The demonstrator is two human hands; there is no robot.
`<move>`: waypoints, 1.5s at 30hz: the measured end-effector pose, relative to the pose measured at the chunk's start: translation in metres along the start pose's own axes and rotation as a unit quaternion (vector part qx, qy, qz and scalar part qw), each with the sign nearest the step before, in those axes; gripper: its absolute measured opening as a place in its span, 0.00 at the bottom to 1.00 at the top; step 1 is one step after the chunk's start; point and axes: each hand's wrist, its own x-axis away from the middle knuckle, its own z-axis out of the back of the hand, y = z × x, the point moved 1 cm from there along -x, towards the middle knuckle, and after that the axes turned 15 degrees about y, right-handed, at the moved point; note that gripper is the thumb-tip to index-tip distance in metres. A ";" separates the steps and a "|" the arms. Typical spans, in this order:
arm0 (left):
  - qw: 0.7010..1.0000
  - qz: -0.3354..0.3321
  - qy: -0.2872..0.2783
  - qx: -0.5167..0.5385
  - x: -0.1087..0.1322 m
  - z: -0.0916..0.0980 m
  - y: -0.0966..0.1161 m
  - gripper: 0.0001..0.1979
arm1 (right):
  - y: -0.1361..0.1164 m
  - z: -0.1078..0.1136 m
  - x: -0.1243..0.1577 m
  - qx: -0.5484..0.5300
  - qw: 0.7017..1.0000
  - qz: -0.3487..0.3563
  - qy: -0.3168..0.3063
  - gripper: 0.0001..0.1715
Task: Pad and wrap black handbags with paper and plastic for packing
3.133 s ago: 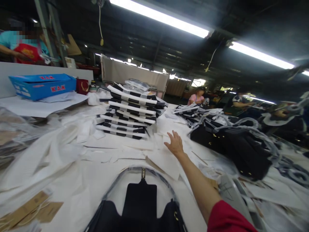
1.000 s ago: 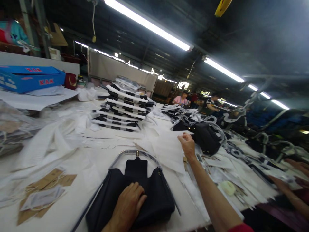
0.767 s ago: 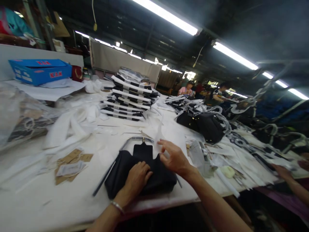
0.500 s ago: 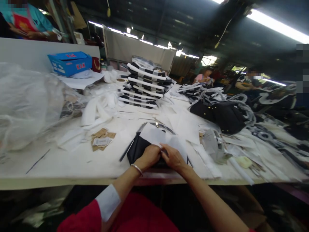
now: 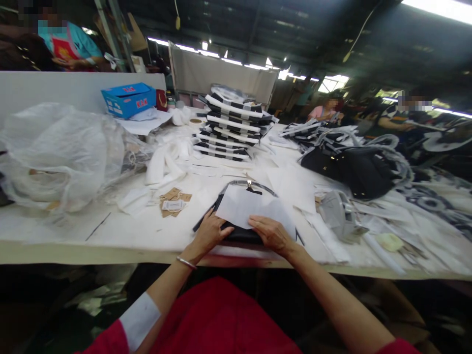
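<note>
A black handbag (image 5: 236,235) lies in front of me near the table edge, its handle (image 5: 232,184) at the far side and a small metal clasp (image 5: 249,184) near the top. A thin white sheet (image 5: 239,204) covers much of it. My left hand (image 5: 211,232) rests at the bag's left side, fingers spread and thumb apart, touching the black surface by the sheet's corner. My right hand (image 5: 272,235) is closed at the sheet's lower edge, fingertips on top and thumb tucked under; the pinch itself is partly hidden.
A stack of black-and-white wrapped pieces (image 5: 230,128) stands behind the bag. Brown tags (image 5: 174,202) and a clear plastic bag (image 5: 66,147) lie left, near a blue box (image 5: 129,100). At right are a grey tape dispenser (image 5: 336,214) and black bags (image 5: 350,169). Other people work beyond.
My hands, earlier together at the middle of the sheet, have moved apart. The left went to the bag's left side and opened; the right stays at the sheet's edge. The view has shifted.
</note>
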 end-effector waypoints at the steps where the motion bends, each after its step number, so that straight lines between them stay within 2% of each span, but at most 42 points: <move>1: 0.999 0.019 0.009 0.025 -0.001 0.000 -0.002 0.13 | -0.001 0.001 0.000 0.002 1.000 0.007 -0.004 0.20; 3: 0.993 0.067 0.011 0.092 -0.004 0.005 -0.006 0.17 | -0.003 0.002 -0.001 -0.002 1.000 0.020 -0.011 0.21; 7: 0.956 0.169 -0.039 0.237 -0.016 0.020 -0.012 0.22 | -0.001 0.002 -0.003 -0.021 0.999 0.037 -0.031 0.23; 11: 0.939 0.271 -0.020 0.209 -0.028 0.021 -0.009 0.22 | 0.001 0.002 -0.003 -0.044 0.997 0.045 -0.037 0.23; 18: 0.909 0.342 0.012 0.237 -0.020 0.010 -0.003 0.10 | -0.001 -0.002 0.008 -0.009 1.000 0.014 0.024 0.23; 28: 0.882 0.365 0.001 0.299 -0.017 0.012 -0.010 0.09 | -0.010 0.001 0.006 0.062 0.995 0.043 0.060 0.26; 32: 0.875 0.367 -0.018 0.315 -0.016 0.013 -0.009 0.10 | -0.012 -0.003 0.008 0.087 0.994 0.027 0.055 0.30; 39: 0.915 0.321 0.036 0.243 -0.011 0.010 -0.001 0.10 | -0.002 -0.012 0.017 0.083 0.996 -0.031 0.019 0.33; 45: 0.932 0.266 0.062 0.236 -0.001 0.017 0.003 0.07 | -0.002 -0.012 0.016 0.039 0.997 -0.069 -0.005 0.27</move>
